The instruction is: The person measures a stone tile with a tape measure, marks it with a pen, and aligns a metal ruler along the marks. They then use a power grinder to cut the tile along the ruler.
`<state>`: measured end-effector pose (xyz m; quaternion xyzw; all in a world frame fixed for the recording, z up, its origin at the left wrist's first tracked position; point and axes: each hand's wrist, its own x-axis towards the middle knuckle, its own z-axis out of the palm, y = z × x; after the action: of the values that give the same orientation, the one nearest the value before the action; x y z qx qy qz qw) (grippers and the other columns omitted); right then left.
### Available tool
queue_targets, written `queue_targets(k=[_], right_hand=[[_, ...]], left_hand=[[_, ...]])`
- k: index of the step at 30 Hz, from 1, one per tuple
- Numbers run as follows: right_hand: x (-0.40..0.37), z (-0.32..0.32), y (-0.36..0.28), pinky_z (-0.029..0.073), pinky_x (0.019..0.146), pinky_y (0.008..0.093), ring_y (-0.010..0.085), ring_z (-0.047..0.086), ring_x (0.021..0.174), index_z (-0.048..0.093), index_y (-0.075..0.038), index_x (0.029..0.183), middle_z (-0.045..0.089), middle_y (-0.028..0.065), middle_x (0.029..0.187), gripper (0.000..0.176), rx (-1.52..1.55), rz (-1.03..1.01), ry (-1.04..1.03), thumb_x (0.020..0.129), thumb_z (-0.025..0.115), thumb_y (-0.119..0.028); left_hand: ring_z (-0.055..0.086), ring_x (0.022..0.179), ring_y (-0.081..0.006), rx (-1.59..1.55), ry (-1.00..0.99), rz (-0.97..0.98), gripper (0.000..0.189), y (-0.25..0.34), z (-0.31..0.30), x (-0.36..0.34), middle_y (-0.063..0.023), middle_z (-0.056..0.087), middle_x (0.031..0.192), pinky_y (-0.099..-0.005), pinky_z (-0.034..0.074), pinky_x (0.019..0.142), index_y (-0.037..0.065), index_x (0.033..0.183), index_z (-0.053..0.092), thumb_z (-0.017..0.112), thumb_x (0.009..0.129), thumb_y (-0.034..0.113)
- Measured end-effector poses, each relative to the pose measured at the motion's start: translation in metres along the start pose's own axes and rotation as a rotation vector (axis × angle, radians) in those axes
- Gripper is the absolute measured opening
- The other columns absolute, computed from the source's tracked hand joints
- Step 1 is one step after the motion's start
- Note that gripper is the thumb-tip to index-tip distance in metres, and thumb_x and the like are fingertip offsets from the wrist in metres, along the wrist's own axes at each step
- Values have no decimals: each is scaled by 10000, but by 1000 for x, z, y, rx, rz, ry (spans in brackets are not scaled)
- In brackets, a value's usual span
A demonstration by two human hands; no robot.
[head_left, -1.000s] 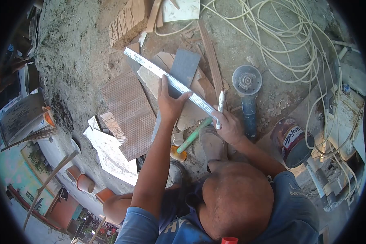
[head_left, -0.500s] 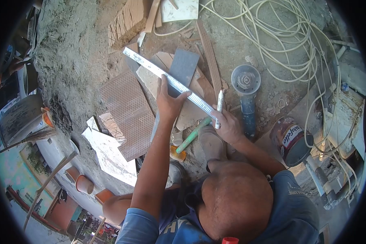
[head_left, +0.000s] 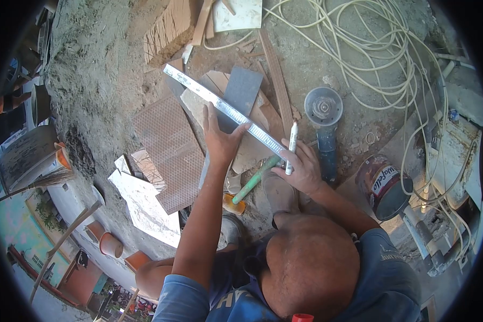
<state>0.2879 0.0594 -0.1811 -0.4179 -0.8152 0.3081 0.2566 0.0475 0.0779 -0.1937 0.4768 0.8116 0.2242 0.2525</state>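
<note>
A silver metal straightedge [head_left: 193, 85] lies slantwise across tile pieces, including a dark grey tile [head_left: 243, 88]. My left hand [head_left: 222, 138] has its fingers and thumb spread, their tips at the near edge of the straightedge. By its lower right end is my right hand [head_left: 306, 170], closed on a white marker [head_left: 293, 142] that points away from me. Brown textured tiles [head_left: 166, 153] lie left of my left hand. Below the straightedge rests a tool with a green handle [head_left: 256, 180] and an orange-yellow end [head_left: 234, 204]. My left palm is hidden.
An angle grinder [head_left: 326, 153] lies right of my right hand, with a Wafello tin [head_left: 382, 185] beyond it. Coiled pale cable [head_left: 354, 70] spreads across the upper right. White broken boards [head_left: 147, 206] lie at left, and a tile stack [head_left: 169, 32] stands at the top.
My left fingers have drawn back slightly from the straightedge. My right hand has shifted a little down and right with the marker, its fingers more spread.
</note>
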Motion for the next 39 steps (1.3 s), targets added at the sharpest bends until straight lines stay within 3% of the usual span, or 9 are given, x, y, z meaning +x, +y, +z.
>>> queue_targets(k=[8, 11, 15, 21, 25, 32, 35, 37, 39], right_hand=[[38, -27, -55, 493, 889, 430, 337, 606, 1077, 560, -117, 1179, 622, 135, 1241, 601, 344, -145, -45, 686, 847, -304], [55, -15, -71, 524, 837, 376, 291, 657, 937, 570, -67, 1194, 647, 142, 1144, 492, 530, -110, -176, 749, 756, -163], [80, -6, -93, 535, 839, 372, 271, 662, 947, 537, -13, 1278, 638, 165, 1121, 483, 714, 0, -313, 797, 556, 32], [89, -5, -107, 528, 859, 349, 224, 666, 942, 540, 4, 1278, 623, 163, 1169, 435, 694, -2, -520, 854, 470, 71], [78, -3, -120, 527, 857, 346, 220, 670, 925, 546, -5, 1282, 630, 162, 1156, 422, 643, 43, -588, 871, 472, 56], [66, 24, -135, 546, 809, 348, 219, 685, 887, 567, -15, 1265, 642, 166, 1122, 338, 602, 67, -613, 936, 490, -12], [70, 26, -146, 547, 787, 341, 214, 685, 862, 580, -13, 1251, 654, 157, 1083, 292, 584, 66, -651, 979, 509, -89], [70, 28, -146, 546, 774, 334, 211, 684, 847, 587, -15, 1245, 660, 147, 1057, 285, 577, 58, -664, 990, 514, -120], [70, 30, -144, 545, 761, 327, 208, 683, 831, 594, -17, 1238, 665, 137, 1031, 282, 570, 46, -663, 1001, 520, -151]], left_hand=[[451, 1309, -399, 17, 218, -76, 737, -24, -55, -40, -269, 467, 1396, -505, 371, 1081, -37, 1391, 447, 727, 869, 401], [618, 1069, -188, -567, 211, -354, 350, -17, -76, -55, -144, 652, 1151, -301, 477, 941, -60, 1225, 578, 655, 951, 145], [652, 884, -149, -428, 109, -383, 257, -43, -103, -73, -110, 706, 964, -283, 504, 809, -65, 1089, 648, 672, 922, 129], [691, 906, -356, 294, -382, -731, 308, -167, -130, -155, -160, 725, 939, -422, 537, 835, -38, 864, 676, 745, 781, 250], [664, 1008, -369, 253, -557, -963, 565, -169, -122, -204, -183, 697, 1036, -476, 526, 870, -60, 928, 625, 828, 692, 411], [533, 1185, -474, -135, 261, -1108, 1048, -160, -63, -211, -367, 488, 1240, -479, 453, 991, -104, 1231, 344, 854, 626, 584], [548, 1137, -443, -179, 384, -1095, 945, -163, -53, -216, -332, 509, 1205, -488, 473, 912, -107, 1195, 391, 827, 688, 560], [584, 988, -378, 315, 612, -994, 681, -157, -55, -217, -263, 561, 1105, -469, 478, 813, -80, 1109, 491, 769, 808, 464], [581, 911, -315, 62, 648, -846, 540, -139, -65, -201, -211, 576, 1062, -421, 472, 781, -57, 1044, 539, 731, 858, 412]])
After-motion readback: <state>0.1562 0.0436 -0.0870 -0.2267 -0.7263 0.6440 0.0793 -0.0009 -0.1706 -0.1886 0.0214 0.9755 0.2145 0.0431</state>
